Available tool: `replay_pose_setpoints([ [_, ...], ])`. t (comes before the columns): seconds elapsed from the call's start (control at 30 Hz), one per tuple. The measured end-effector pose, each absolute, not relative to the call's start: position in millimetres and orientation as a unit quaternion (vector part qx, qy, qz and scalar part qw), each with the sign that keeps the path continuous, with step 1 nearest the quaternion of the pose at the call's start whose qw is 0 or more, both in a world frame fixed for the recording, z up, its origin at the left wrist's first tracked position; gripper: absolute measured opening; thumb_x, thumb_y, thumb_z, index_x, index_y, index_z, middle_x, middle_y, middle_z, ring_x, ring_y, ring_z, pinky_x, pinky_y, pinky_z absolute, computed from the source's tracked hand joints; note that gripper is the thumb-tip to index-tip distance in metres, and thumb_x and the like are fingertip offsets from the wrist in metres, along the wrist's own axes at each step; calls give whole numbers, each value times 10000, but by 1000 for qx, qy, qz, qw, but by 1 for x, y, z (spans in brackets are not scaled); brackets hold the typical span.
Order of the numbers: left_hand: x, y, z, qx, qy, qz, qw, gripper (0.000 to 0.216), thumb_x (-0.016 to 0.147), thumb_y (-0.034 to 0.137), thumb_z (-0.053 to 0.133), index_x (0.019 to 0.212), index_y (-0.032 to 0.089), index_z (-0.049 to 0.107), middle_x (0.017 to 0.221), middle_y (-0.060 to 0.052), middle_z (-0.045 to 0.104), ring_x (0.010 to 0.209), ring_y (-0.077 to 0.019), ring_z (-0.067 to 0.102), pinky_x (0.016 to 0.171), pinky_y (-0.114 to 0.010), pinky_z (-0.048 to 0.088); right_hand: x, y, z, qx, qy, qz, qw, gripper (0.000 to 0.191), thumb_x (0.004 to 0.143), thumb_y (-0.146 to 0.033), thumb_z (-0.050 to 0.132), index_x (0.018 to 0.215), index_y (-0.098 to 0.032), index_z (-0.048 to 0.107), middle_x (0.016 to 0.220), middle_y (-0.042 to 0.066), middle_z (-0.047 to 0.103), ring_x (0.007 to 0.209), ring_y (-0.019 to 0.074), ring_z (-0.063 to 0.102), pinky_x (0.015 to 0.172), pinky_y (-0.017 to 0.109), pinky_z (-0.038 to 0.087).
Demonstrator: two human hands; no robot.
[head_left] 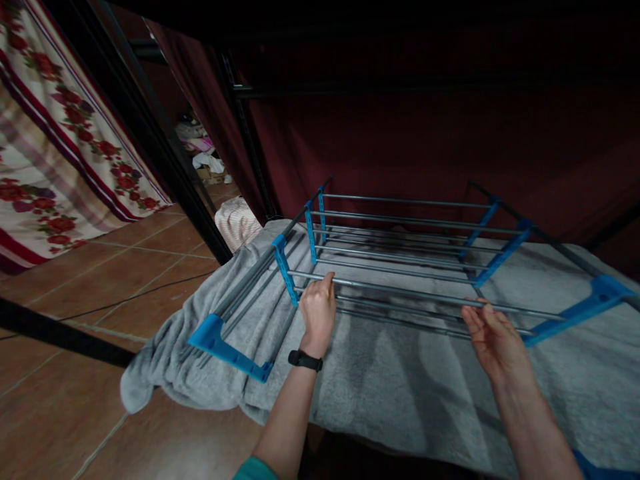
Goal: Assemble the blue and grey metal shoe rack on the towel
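A rack of grey metal tubes [400, 289] with blue plastic brackets [220, 350] lies across a grey blanket. My left hand [319, 310] is closed around the front tubes, near a blue bracket on the left; a black band circles that wrist. Farther right, my right hand [497, 343] has its fingers and thumb on the same front tube, beside the large blue bracket [580, 313]. Several parallel tubes run behind both hands. The undersides of the gripped tubes are partly hidden by my fingers.
The grey blanket [380, 380] hangs over the near left edge. Dark metal posts [175, 160] stand at left, with a flowered cloth [60, 133] beyond. A dark red curtain [400, 147] closes off the back. A cable [135, 289] crosses the tiled floor.
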State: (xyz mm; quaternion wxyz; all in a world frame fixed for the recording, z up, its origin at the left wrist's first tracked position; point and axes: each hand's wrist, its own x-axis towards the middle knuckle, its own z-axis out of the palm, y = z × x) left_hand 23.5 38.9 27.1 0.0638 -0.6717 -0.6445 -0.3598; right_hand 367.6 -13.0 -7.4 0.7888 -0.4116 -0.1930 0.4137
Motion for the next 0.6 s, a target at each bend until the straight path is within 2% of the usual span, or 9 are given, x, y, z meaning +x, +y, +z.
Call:
replay_pose_setpoints([
  [0.17,21,40,24,-643,-646,-412,-13,335,965,223,485,1243,211,671,944,-86,745,858,-220,690,776,-317,488,368,-13,-6,-429,-194,429,771,306,618,-330,912,781,-202,688,818,7,715,822,159,727,799,272,627],
  [0.27,19,40,22,-601,-632,-482,-83,355,945,239,498,1278,197,614,860,-43,719,753,-185,667,715,-290,478,371,-15,-4,-440,-183,461,749,333,666,-418,870,807,-188,674,829,58,721,843,192,727,811,314,627],
  [0.4,5,42,22,-498,-602,-618,-82,196,879,247,528,1052,186,597,733,23,573,675,-145,566,681,-271,457,379,-23,-8,-467,-207,467,721,365,731,-517,774,835,-188,655,878,91,720,810,210,711,732,352,625],
  [0.47,-12,47,22,-409,-611,-676,-39,127,848,255,543,960,196,561,751,27,525,679,-140,525,685,-278,459,385,-28,-13,-509,-210,372,747,319,749,-481,732,837,-184,654,783,46,683,682,167,660,601,289,580],
  [0.53,-31,54,20,-336,-626,-704,-7,167,828,243,557,990,205,547,861,-5,557,779,-154,556,756,-301,479,392,-32,-19,-542,-192,226,786,243,760,-417,686,829,-190,633,696,-9,615,570,121,559,507,238,493],
  [0.6,-47,62,17,-302,-631,-715,-1,281,824,270,583,1096,212,543,1024,-45,596,955,-183,590,875,-340,484,401,-35,-23,-549,-157,103,815,182,757,-362,649,843,-213,591,688,-45,559,547,105,491,501,232,455],
])
